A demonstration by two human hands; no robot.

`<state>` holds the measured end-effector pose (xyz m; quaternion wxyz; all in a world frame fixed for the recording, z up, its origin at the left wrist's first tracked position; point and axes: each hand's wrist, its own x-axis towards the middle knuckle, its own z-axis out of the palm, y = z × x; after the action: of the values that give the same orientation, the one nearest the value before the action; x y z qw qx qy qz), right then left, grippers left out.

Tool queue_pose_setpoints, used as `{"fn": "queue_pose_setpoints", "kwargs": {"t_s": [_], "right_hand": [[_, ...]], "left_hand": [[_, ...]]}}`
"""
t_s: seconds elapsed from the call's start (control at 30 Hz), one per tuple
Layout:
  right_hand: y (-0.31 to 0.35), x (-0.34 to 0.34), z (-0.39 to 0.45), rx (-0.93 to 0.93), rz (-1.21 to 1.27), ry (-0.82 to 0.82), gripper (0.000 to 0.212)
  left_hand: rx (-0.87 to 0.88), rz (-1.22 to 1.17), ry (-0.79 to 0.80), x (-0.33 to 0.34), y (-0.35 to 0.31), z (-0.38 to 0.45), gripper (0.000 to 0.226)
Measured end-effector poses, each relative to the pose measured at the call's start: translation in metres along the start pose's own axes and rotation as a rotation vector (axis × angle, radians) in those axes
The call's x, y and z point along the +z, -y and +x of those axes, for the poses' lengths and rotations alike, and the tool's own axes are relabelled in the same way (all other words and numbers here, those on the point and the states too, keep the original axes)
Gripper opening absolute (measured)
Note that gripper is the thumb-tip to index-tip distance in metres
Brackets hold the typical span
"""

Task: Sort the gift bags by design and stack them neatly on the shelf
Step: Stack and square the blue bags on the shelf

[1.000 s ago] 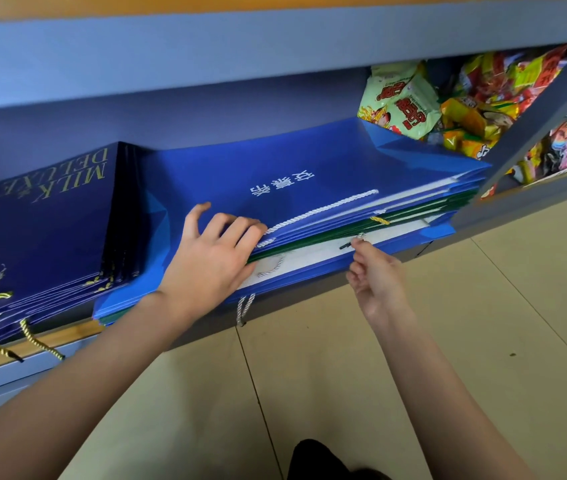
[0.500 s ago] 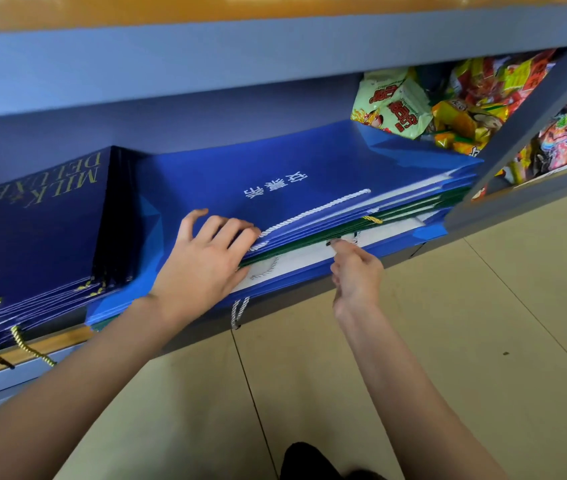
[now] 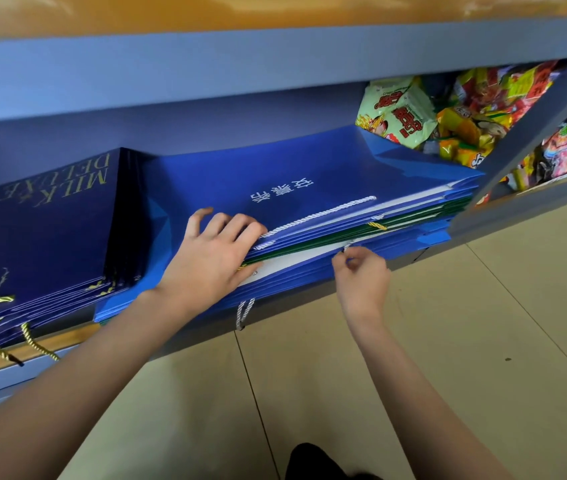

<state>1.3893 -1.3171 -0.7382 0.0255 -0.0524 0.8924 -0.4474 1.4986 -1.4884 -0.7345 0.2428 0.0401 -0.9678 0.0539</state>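
The bright blue gift bags lie stacked flat on the shelf, just right of the navy stack. The left hand presses spread on top; the right hand pinches what looks like a cord at the front edge. They are light, slick and easily creased, so the folded top edge is the better hold.

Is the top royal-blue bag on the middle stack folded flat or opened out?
Folded flat: the top royal-blue bag lies as one thin sheet on the stack, white rope handle resting on it.

The shelf is low inside. Blue bags fill its middle, dark bags its left end, snack packs the back right corner. Only a thin gap stays above.
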Motion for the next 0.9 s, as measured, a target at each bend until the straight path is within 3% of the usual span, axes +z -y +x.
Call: {"fn": "queue_pose_setpoints", "kwargs": {"t_s": [0.13,0.3,0.4,0.57,0.9], "right_hand": [[0.001,0.018,-0.009,-0.288,-0.175,-0.115,0.009],[-0.009,0.013,-0.008,-0.17,-0.056,-0.041,0.023],[-0.008,0.017,-0.011,-0.255,-0.074,-0.028,0.024],[-0.014,0.024,-0.011,-0.448,-0.141,-0.046,0.009],[-0.05,-0.009,0.0,-0.303,-0.045,-0.022,0.023]], "left_hand": [[-0.014,-0.015,0.0,0.0,0.0,-0.001,0.039],[0.008,0.002,0.013,0.002,-0.002,-0.004,0.041],[0.005,-0.007,0.003,0.003,-0.003,-0.004,0.04],[0.012,-0.009,0.03,0.002,-0.003,-0.005,0.042],[0.044,0.036,0.067,0.014,-0.012,-0.016,0.055]]}}
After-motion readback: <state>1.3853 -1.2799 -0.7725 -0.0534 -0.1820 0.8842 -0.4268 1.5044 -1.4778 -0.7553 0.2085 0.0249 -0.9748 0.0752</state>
